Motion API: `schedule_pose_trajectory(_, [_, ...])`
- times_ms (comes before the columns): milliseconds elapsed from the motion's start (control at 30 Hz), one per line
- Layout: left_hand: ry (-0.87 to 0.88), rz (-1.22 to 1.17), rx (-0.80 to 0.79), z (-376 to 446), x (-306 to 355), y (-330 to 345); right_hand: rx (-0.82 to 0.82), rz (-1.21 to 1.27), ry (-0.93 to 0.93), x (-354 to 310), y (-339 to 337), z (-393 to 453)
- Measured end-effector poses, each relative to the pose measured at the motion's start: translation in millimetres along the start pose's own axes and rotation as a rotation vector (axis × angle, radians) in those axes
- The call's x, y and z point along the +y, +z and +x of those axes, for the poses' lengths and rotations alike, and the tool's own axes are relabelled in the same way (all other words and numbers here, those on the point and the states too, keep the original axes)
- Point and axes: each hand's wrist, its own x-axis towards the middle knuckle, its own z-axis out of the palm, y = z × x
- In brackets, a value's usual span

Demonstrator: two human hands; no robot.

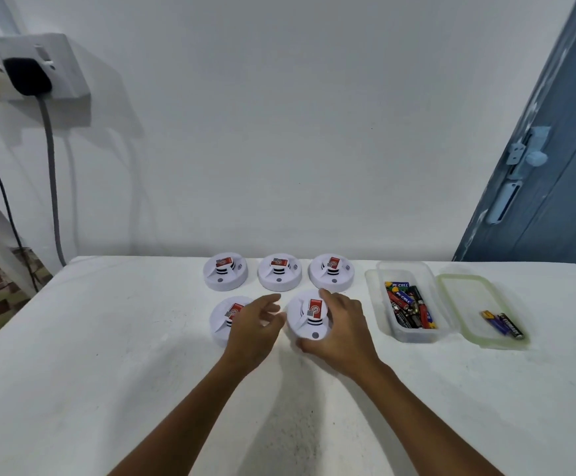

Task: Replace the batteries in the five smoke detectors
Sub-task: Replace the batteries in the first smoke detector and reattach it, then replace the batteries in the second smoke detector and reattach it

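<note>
Five white round smoke detectors with red labels lie on the white table (108, 338). A back row holds three: left (225, 271), middle (279, 272), right (331, 272). In front lie two more. My right hand (341, 333) curls round the front right detector (308, 316), fingers over its far edge and thumb at its near edge. My left hand (254, 329) hovers with loosely spread fingers over the front left detector (224, 319), partly hiding it.
A clear plastic box (408, 300) with several batteries stands right of the detectors. Its lid (478, 309) lies further right with two or three batteries (502, 324) on it. A wall socket with plugs and cables (29, 73) is at the far left, a blue door (547, 166) at the right.
</note>
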Motion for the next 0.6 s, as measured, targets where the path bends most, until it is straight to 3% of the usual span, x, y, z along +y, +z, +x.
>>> schedule_pose_trajectory(133, [0.135,0.11,0.116,7,-8,-19,-0.041,0.01,0.04,7,7,14])
schedule_pose_trajectory(267, [0.15,0.112,0.146,11,-14,-32,-0.069,-0.022,0.061,11,11,14])
schedule_pose_trajectory(500, [0.197,0.24,0.168,18,-35,-38,-0.089,-0.037,0.08,12,12,13])
schedule_pose_trajectory(600, [0.194,0.361,0.107,23,-46,-36,-0.121,-0.07,0.071,15,12,14])
